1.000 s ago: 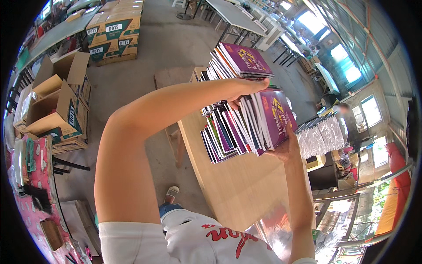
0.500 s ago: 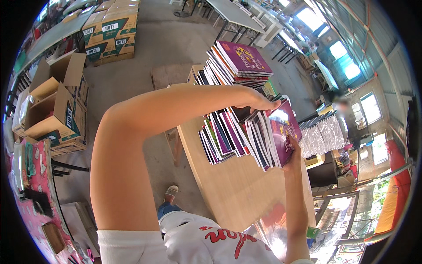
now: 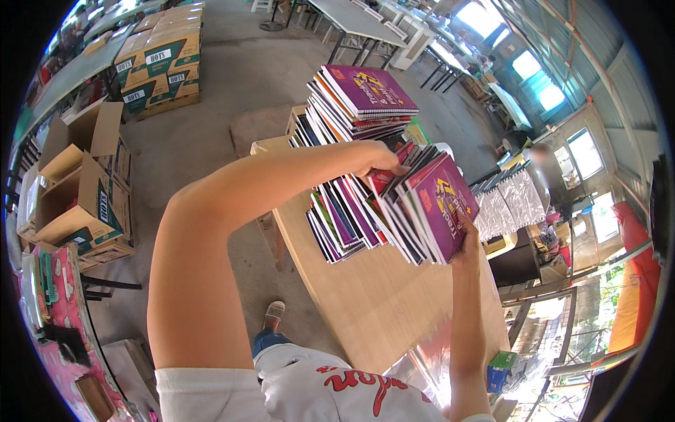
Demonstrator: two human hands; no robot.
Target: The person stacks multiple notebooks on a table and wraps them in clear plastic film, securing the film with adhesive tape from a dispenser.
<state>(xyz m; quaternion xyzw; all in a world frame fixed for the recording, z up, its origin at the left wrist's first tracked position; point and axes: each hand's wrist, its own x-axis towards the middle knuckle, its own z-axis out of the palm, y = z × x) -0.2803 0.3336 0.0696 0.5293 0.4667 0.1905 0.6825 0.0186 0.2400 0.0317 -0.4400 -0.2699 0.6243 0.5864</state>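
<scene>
My right hand point(image 3: 468, 239) grips the lower right edge of a fanned stack of spiral notebooks point(image 3: 443, 204), thumb on the purple top cover. The stack leans over the light wooden table point(image 3: 337, 299). At the far left side of this stack, my left hand point(image 3: 380, 159) is closed at the edge of a notebook with a red cover point(image 3: 380, 181); its fingertips are partly hidden. More notebooks point(image 3: 336, 224) lie fanned under my left forearm. Behind it rises a taller pile of notebooks point(image 3: 369, 91), topped by a purple cover.
Foil-like silvery packs point(image 3: 510, 200) stand right of the table. Open cardboard boxes point(image 3: 81, 190) and stacked cartons point(image 3: 160, 67) are on the left. A pink-covered table point(image 3: 60, 316) stands at lower left. A person point(image 3: 545, 172) is at the far right.
My left hand has moved left off the purple top cover to the red-covered notebook. The stack in my right hand has tilted, showing more of its top cover. The view has shifted slightly.
</scene>
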